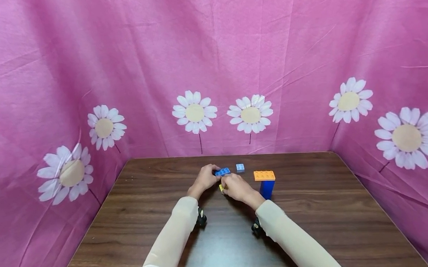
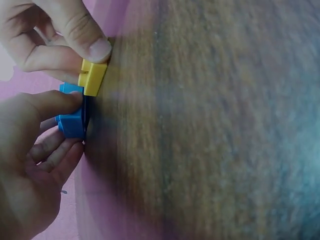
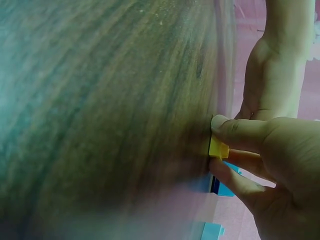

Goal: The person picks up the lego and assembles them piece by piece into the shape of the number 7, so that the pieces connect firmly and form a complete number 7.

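Observation:
My left hand (image 1: 206,178) grips a blue studded building brick (image 1: 222,172) between thumb and fingers, close over the table. In the left wrist view, the thumb lies along the near side of this blue brick (image 2: 74,125), with a dark strip under its lower edge. My right hand (image 1: 238,187) pinches a smaller yellow building brick (image 1: 221,188), mostly covered by the fingers in the head view. Both wrist views show the yellow brick (image 2: 95,77) right beside one end of the blue one, low at the tabletop. The right thumb presses its near end.
A light blue brick (image 1: 240,168) stands just behind and right of the hands. Further right, an orange brick (image 1: 264,175) tops a dark blue column (image 1: 267,190), near the right wrist. The wooden table (image 1: 139,224) ends at a pink flowered curtain (image 1: 217,49) on three sides.

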`<action>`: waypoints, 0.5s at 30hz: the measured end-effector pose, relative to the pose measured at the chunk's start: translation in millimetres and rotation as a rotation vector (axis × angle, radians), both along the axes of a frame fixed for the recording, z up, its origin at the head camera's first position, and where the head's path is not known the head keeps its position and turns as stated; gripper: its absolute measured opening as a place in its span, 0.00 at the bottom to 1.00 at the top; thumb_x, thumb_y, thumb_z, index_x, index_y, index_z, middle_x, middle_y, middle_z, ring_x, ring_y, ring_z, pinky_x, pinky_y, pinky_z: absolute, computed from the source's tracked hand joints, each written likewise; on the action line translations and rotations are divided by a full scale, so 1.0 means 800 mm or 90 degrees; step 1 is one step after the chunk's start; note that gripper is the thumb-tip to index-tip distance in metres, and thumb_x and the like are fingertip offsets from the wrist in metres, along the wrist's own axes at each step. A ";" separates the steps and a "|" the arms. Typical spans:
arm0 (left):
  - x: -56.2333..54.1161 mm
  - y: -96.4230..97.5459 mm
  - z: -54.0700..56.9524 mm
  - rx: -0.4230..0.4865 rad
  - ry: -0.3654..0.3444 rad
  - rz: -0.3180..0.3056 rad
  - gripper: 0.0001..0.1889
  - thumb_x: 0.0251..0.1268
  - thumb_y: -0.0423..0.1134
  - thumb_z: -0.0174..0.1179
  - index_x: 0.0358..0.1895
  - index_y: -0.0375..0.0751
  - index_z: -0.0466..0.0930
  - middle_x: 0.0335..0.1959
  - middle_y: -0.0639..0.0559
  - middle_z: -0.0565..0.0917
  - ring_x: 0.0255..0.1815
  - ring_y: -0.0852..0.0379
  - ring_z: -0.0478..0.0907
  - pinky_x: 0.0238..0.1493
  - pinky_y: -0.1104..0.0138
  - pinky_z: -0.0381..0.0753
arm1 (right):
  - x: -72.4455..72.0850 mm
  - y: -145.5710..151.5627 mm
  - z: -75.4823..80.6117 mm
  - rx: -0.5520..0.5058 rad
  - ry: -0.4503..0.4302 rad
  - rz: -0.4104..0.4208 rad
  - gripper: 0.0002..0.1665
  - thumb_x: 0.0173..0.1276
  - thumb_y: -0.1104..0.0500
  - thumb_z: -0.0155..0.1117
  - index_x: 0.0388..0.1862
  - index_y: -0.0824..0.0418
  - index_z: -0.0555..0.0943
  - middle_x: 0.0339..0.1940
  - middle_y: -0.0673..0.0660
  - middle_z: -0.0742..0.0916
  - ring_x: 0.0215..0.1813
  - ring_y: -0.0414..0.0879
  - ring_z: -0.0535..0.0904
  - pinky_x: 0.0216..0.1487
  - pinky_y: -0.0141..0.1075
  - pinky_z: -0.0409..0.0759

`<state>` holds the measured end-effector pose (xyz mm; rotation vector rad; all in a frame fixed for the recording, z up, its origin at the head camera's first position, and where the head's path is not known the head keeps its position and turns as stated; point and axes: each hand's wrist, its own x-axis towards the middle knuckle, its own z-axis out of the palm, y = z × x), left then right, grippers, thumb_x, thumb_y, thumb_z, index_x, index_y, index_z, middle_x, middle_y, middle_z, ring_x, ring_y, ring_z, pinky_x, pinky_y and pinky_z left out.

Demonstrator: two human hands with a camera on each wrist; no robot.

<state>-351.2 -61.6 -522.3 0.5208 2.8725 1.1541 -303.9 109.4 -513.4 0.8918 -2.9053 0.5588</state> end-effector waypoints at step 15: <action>0.019 -0.010 -0.001 0.126 -0.039 0.001 0.12 0.73 0.37 0.66 0.55 0.40 0.85 0.55 0.42 0.90 0.58 0.44 0.85 0.62 0.51 0.83 | 0.006 0.007 0.001 -0.048 -0.051 -0.013 0.09 0.72 0.56 0.76 0.45 0.58 0.86 0.42 0.51 0.90 0.43 0.44 0.83 0.50 0.43 0.85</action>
